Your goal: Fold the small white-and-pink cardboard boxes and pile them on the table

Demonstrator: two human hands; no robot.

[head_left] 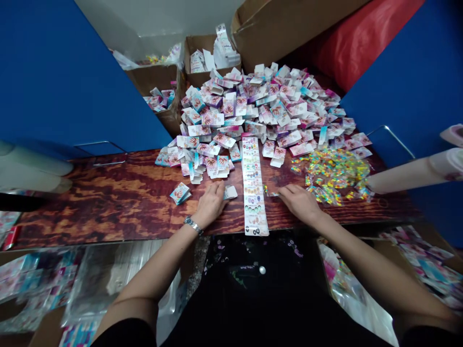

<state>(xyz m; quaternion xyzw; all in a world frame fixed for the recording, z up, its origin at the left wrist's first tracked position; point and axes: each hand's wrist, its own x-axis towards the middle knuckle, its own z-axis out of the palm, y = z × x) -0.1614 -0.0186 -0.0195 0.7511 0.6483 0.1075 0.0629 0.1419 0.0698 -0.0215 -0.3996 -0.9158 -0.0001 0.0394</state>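
Note:
My left hand point(211, 204), with a metal watch on its wrist, is closed on a small open cardboard box point(230, 193), whose white flaps point right. The fingers hide part of that box. Across the paper strip point(253, 188), my right hand point(299, 203) pinches a small clear packet point(272, 194) with bits of colour at its left end. The long strip, printed with rows of small pictures, lies between my hands and reaches the table's front edge. To the left of my left hand rests a single small box point(180, 193) in blue and pink.
A large heap of small open boxes point(267, 106) covers the back of the table point(108, 202). Colourful clear packets point(336, 171) are piled at the right. Cardboard cartons point(152, 79) stand behind; blue panels point(65, 86) flank both sides. Filled containers sit below the edge.

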